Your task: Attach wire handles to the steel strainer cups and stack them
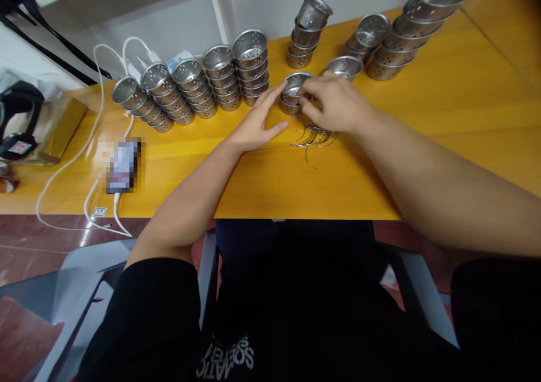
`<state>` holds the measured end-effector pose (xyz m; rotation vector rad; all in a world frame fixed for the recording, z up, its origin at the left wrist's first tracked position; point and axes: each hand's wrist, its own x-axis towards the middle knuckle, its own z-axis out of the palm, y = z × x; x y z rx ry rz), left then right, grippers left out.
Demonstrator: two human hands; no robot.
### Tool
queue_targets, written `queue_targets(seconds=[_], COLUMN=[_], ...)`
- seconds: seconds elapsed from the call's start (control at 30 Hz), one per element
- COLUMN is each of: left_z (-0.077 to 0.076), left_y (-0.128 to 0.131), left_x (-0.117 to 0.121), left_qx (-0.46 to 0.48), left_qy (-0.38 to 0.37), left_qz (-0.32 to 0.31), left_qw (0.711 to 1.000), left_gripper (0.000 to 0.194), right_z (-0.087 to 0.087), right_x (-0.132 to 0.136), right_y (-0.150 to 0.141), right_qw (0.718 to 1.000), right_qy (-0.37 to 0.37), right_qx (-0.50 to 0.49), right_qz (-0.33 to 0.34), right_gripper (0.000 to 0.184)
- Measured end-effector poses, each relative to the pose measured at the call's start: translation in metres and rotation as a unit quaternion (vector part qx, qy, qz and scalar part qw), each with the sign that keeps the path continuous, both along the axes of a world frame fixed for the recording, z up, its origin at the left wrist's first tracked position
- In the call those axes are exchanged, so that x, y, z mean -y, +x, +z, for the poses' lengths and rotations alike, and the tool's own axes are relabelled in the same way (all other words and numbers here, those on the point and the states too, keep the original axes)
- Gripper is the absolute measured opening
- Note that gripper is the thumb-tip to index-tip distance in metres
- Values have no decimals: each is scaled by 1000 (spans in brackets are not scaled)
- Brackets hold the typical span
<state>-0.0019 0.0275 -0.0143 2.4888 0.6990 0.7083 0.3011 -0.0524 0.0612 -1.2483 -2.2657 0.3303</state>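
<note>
Right grip point(338, 103): curled at cup stack point(291, 97), upper centre; closure unclear. Left grip point(256, 124): thumb, fingers apart.

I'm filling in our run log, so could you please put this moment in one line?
left hand: open beside short cup stack; right hand: at same stack, grip unclear; table: curved wires nearer person

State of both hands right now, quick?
Left hand: open, at the cup stack between the hands.
Right hand: curled at that stack; cannot tell whether it grips anything.
</note>
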Motion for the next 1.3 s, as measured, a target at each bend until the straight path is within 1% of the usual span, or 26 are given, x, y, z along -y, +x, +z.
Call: queue_targets(seconds=[0.13,0.27,0.37,0.47,0.57,0.63,0.77,0.83,1.03,1.1,1.2,1.27,1.3], left_z=[7,10,9,9,11,11,5,2,-1,-3,-5,-5,-4], left_y=[-1,1,4,7,8,8,6,6,8,8,7,5,5], left_x=[6,13,16,19,22,22,17,14,14,13,12,11,12], left_qx=[-20,-17,-3,3,0,-3,2,6,6,7,6,9,11], left_qy=[-2,-21,-35,-45,-57,-65,-67,-68,-85,-85,-75,-66,-60], left_qz=[16,25,25,17,16,14,11,9,14,9,13,28,35], left_qw=[1000,999,999,999,998,998,998,998,996,996,997,997,997], left_gripper=[123,118,116,114,112,115,121,123,126,129,134,133,130], right_z=[-1,-3,-4,-8,-12,-13,-14,-14,-14,-16,-16,-14,-12], right_x=[-2,-5,-8,-10,-9,-7,-4,-4,-8,-6,-1,1,1], right_y=[3,5,5,6,7,7,5,3,0,-2,-3,4,9], right_qw=[1000,1000,1000,1000,1000,1000,999,999,999,999,997,996,995], right_qy=[2,3,-9,3,18,17,16,15,24,21,19,28,37], right_qx=[26,30,15,12,5,-10,-30,-37,-34,-39,-71,-83,-84], right_qz=[2,3,7,20,22,19,17,14,13,16,15,-4,-25], right_gripper=[19,19,16,15,20,26,45,51,50,53,60,60,58])
